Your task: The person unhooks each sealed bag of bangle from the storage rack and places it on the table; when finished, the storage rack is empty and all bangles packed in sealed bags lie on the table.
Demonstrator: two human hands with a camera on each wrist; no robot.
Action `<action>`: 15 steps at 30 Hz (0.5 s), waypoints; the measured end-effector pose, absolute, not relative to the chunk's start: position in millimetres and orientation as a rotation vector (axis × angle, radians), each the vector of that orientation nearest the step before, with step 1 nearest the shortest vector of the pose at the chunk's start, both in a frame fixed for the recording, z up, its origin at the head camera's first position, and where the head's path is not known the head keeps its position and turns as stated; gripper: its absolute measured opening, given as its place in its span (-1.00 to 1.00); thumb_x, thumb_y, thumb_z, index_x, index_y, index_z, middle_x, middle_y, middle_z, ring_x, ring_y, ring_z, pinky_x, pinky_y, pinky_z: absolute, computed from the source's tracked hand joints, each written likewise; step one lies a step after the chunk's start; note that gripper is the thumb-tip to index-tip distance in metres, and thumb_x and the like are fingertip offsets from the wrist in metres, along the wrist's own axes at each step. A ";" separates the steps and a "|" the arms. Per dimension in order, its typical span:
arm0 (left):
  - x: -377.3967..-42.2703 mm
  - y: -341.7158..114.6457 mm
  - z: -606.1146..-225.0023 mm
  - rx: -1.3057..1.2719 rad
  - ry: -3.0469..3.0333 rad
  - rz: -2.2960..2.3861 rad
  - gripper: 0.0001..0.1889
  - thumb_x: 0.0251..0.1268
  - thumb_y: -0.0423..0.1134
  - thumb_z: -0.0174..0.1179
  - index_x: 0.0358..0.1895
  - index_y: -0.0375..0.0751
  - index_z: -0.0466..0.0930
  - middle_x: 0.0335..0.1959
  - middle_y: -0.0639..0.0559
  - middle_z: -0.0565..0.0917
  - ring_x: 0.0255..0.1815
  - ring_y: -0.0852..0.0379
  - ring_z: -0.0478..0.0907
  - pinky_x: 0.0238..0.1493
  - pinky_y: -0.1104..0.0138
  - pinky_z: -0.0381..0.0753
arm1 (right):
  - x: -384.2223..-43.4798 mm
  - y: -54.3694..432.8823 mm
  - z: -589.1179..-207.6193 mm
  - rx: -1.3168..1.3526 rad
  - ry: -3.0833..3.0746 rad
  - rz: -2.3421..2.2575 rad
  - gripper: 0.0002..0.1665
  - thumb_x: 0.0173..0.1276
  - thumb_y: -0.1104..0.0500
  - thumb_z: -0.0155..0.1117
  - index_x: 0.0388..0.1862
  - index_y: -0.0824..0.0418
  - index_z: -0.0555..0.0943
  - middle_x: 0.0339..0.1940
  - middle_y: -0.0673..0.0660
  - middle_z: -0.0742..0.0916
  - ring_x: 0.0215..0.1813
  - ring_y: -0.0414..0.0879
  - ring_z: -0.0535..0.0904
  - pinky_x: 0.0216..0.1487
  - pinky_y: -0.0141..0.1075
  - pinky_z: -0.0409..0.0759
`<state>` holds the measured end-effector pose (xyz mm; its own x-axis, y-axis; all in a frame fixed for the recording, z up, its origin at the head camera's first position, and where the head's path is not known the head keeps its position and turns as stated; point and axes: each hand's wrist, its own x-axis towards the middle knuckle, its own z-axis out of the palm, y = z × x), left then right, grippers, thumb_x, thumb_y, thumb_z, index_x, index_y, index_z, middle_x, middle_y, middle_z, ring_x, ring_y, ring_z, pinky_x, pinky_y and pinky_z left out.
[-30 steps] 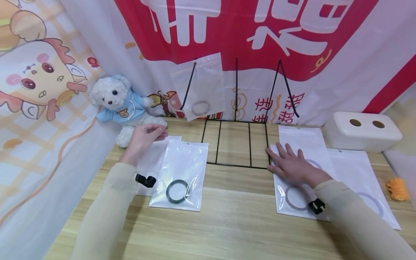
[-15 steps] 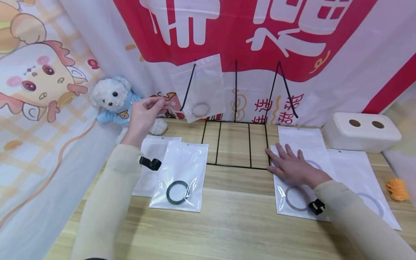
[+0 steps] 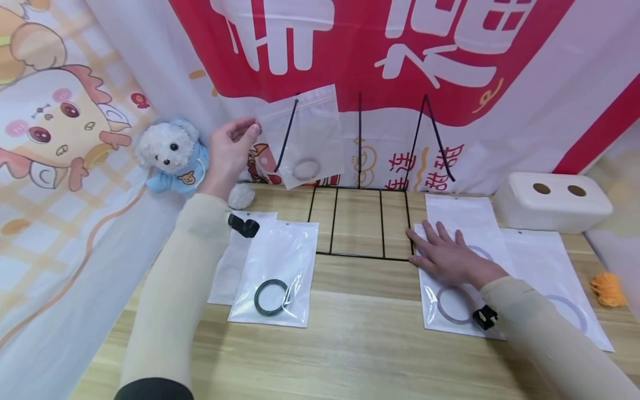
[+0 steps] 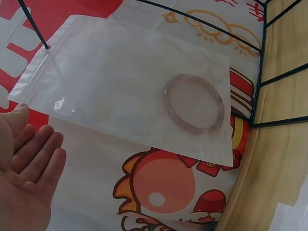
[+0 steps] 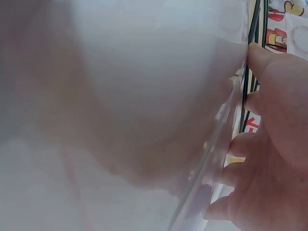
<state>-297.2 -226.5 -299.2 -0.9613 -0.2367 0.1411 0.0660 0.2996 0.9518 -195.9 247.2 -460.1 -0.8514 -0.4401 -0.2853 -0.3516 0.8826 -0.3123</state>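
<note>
A clear zip bag (image 3: 315, 125) with a pale pinkish bangle (image 4: 193, 103) inside hangs on a hook at the left of a black wire rack (image 3: 357, 254). Beside the bag's upper left corner is my left hand (image 3: 232, 147), thumb tip right at the edge and the other fingers loosely bent; the index finger is hidden in the left wrist view. My right hand (image 3: 447, 253) lies palm down with spread fingers on a bagged bangle (image 3: 455, 304), thumb and index fingertip at the rack's right bar. Clear plastic fills much of the right wrist view (image 5: 159, 96).
At left, a bag with a dark green bangle (image 3: 270, 298) overlaps another bag (image 3: 227, 283) with a pale ring. More bagged bangles (image 3: 540, 266) lie at right, near a white box (image 3: 552, 203) with two holes and an orange bundle (image 3: 607, 289). A plush dog (image 3: 172, 153) sits back left.
My left hand has risen from above the left bags, past the plush dog, to the hanging bag's upper left corner. My right hand has stayed in place.
</note>
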 end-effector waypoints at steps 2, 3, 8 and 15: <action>-300.1 -226.3 -299.5 0.168 -2.290 -1.751 -0.57 0.57 0.00 0.29 0.40 0.03 0.68 0.34 0.01 0.76 0.36 0.08 0.68 0.49 0.27 0.59 | -196.6 247.0 -461.0 -0.581 2.695 -0.356 -0.07 0.70 -0.40 -0.05 0.84 -0.04 0.03 0.82 0.44 -0.09 0.76 0.60 -0.31 0.57 0.64 -0.39; -301.3 -226.6 -299.8 0.172 -2.278 -1.770 -0.57 0.57 0.00 0.29 0.39 0.04 0.68 0.33 0.00 0.76 0.34 0.07 0.69 0.48 0.26 0.60 | -196.9 246.9 -461.2 -0.575 2.692 -0.355 -0.06 0.70 -0.41 -0.05 0.84 -0.05 0.03 0.83 0.43 -0.10 0.76 0.60 -0.31 0.58 0.64 -0.39; -305.6 -226.1 -300.9 0.168 -2.217 -1.831 -0.57 0.54 -0.04 0.32 0.36 -0.02 0.72 0.29 -0.04 0.78 0.18 0.08 0.78 0.44 0.20 0.65 | -197.7 247.6 -462.0 -0.580 2.695 -0.355 -0.06 0.70 -0.40 -0.05 0.84 -0.04 0.03 0.83 0.43 -0.10 0.76 0.59 -0.32 0.58 0.64 -0.39; -310.7 -219.9 -299.7 0.065 -2.049 -1.908 -0.63 0.53 -0.21 0.36 0.26 -0.30 0.75 -0.07 -0.01 0.84 -0.17 0.20 0.80 0.19 0.26 0.79 | -198.1 249.4 -463.4 -0.585 2.700 -0.358 -0.07 0.71 -0.40 -0.06 0.84 -0.03 0.04 0.83 0.43 -0.09 0.77 0.59 -0.31 0.58 0.64 -0.39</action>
